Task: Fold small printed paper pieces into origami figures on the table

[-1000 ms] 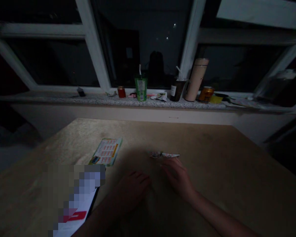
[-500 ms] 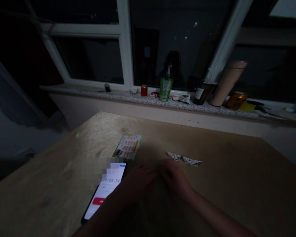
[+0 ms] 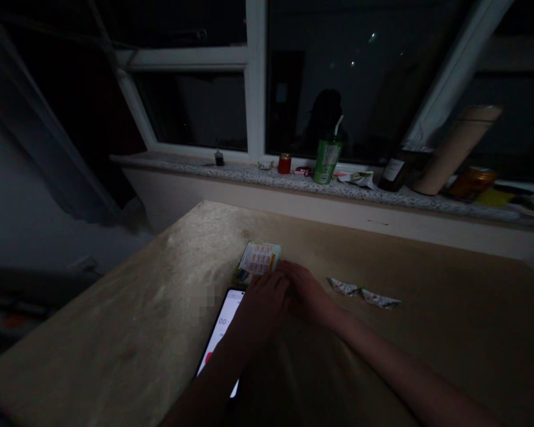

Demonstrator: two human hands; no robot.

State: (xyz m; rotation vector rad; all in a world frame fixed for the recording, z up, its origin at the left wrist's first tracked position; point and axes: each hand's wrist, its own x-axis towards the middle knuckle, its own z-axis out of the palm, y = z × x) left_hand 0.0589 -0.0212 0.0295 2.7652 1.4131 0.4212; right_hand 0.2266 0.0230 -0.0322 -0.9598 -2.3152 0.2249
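My left hand (image 3: 262, 301) lies on the wooden table (image 3: 427, 332), its forearm crossing a lit phone (image 3: 220, 332). My right hand (image 3: 306, 290) rests beside it, the two hands touching. Both reach the near edge of a small printed card (image 3: 258, 261). The fingers look loosely curled, and the dim light hides whether they grip the card. A folded paper piece (image 3: 365, 293) sits on the table just right of my right hand, untouched.
A stone window sill (image 3: 258, 175) runs behind the table with a green drink cup (image 3: 328, 159), a small red jar (image 3: 285, 163), a dark bottle (image 3: 394, 171), a tall beige tumbler (image 3: 456, 151) and a gold can (image 3: 471, 181). The room is very dark.
Both hands moved left and forward, away from the folded paper piece to the printed card. My head turned left, bringing the phone into fuller view.
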